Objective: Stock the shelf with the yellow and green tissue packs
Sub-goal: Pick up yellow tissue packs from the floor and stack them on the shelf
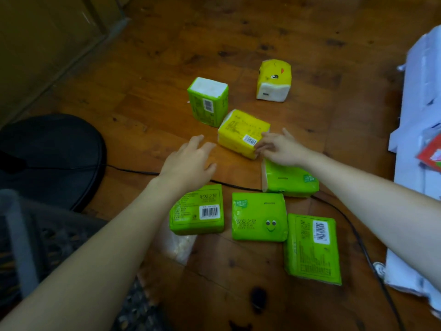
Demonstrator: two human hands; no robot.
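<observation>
Several tissue packs lie on a wooden floor. A yellow pack [241, 132] lies in the middle; my right hand [279, 146] touches its right end with fingers curled at the corner. My left hand [188, 161] hovers open just left of it, holding nothing. A second yellow pack [274, 80] stands farther back, and a green pack [208, 101] stands upright behind the left hand. Closer to me lie more green packs: one under my right wrist [290, 180], one under my left forearm [198, 211], one with a smiley face [259, 217], and one at the right [312, 248]. No shelf is in view.
A black cable [238, 186] runs across the floor between the packs. A black round fan base [50, 158] sits at left, a dark plastic basket [47, 235] at lower left. White bagged goods [422, 139] line the right edge. A clear plastic bag [179, 244] lies by the packs.
</observation>
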